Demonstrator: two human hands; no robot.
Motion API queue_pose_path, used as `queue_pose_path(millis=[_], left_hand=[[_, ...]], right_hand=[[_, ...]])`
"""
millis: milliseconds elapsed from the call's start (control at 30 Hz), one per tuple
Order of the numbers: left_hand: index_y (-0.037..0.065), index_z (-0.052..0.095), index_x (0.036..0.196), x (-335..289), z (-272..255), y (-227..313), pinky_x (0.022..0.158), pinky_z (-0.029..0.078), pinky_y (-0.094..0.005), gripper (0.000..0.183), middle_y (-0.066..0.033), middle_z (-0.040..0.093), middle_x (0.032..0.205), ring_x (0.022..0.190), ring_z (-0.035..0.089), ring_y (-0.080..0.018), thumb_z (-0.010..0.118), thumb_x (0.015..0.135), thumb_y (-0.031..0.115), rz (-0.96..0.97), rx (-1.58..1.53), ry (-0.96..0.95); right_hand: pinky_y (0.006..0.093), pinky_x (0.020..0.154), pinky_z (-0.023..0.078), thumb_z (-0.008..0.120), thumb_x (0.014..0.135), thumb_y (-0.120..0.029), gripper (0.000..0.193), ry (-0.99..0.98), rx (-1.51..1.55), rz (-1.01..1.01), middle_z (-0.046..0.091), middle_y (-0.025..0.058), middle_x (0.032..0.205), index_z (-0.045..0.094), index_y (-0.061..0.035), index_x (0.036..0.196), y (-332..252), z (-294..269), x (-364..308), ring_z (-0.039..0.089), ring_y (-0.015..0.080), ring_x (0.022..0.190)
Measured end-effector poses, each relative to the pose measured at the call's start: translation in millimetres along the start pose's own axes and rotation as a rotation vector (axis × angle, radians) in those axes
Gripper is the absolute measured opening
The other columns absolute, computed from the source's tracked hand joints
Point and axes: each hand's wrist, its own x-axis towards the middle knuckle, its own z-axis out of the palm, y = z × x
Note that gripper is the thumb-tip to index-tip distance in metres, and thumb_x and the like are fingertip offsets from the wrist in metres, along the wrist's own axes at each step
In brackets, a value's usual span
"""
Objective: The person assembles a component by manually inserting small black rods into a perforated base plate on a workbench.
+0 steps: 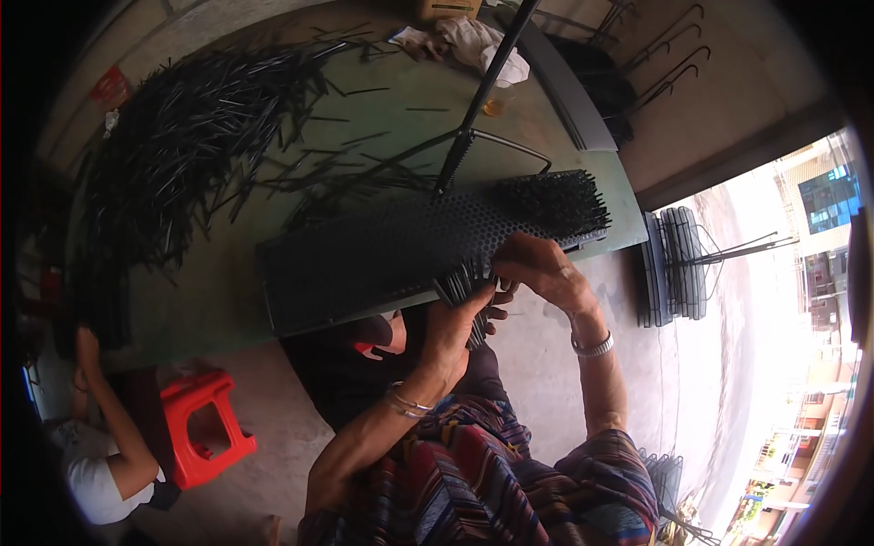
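Observation:
My left hand (448, 326) is closed round a bundle of thin black rods (458, 284), held just under the near edge of a long black perforated board (355, 257). The bundle's lower ends stick out below that hand. Right beside it, my right hand (546, 273) is bent over the board's near edge, fingers curled together. What its fingertips pinch is hidden. At the board's right end, many black rods (557, 202) stand close together in the holes. The left part of the board shows no standing rods.
A large heap of loose black rods (209, 118) covers the left of the green table (391, 109). A black metal stand (469, 118) rises behind the board. Another person's arm (127, 441) and a red stool (208, 432) are at lower left. Wire racks (683, 264) stand right.

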Motion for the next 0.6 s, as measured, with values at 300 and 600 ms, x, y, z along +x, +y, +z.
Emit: queue_pose_path(millis=[300,600], left_hand=[[0.004,0.066,0.103,3.0,-7.1,-1.4,0.056,0.048,-0.0259,0.022,-0.0051,0.07,0.093,0.075,0.067,-0.0156,0.065,0.087,0.02,0.061,0.007,0.017],[0.003,0.065,0.104,5.8,-4.6,-1.1,0.059,0.052,-0.0281,0.024,-0.0059,0.069,0.097,0.079,0.067,-0.0173,0.067,0.085,0.018,0.018,-0.029,0.016]], right_hand=[[0.0269,0.066,0.051,0.062,0.085,-0.003,0.011,0.02,0.026,0.015,0.065,0.0093,0.081,0.06,0.0049,0.093,-9.2,4.5,1.8,0.063,0.0143,0.073],[0.0269,0.067,0.051,0.062,0.084,-0.001,0.011,0.026,-0.035,-0.03,0.066,0.0098,0.079,0.059,0.0053,0.092,-12.0,-1.0,3.4,0.064,0.0144,0.075]])
